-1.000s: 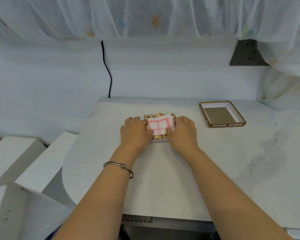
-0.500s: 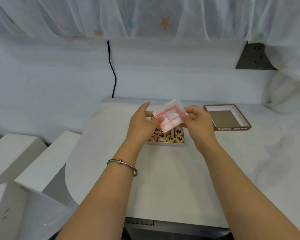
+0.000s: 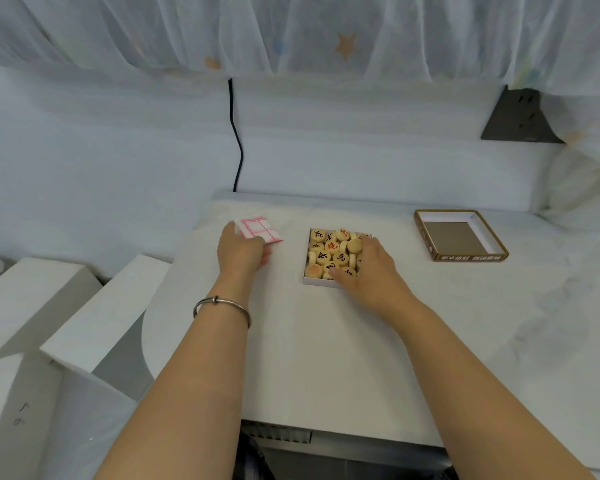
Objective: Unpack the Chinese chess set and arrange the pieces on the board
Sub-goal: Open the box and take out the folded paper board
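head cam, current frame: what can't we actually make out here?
Head view only:
1. Folded paper board: grid inside hidden by its own folds; near edge under the left hand, grip unclear.
2. Pieces: those on the right side of the box are covered by the right hand; characters mostly too small, blurred.
3. Lid: side print too small.

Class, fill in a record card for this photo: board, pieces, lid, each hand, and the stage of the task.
Board: paper board, folded, red-lined, left of the box
Pieces: wooden pieces, jumbled inside the open box
Lid: lid, upturned, apart on the right
Left: left hand touches the board's near edge; grip unclear
Right: right hand rests flat over the box's right side
Stage: board not unfolded, no piece placed
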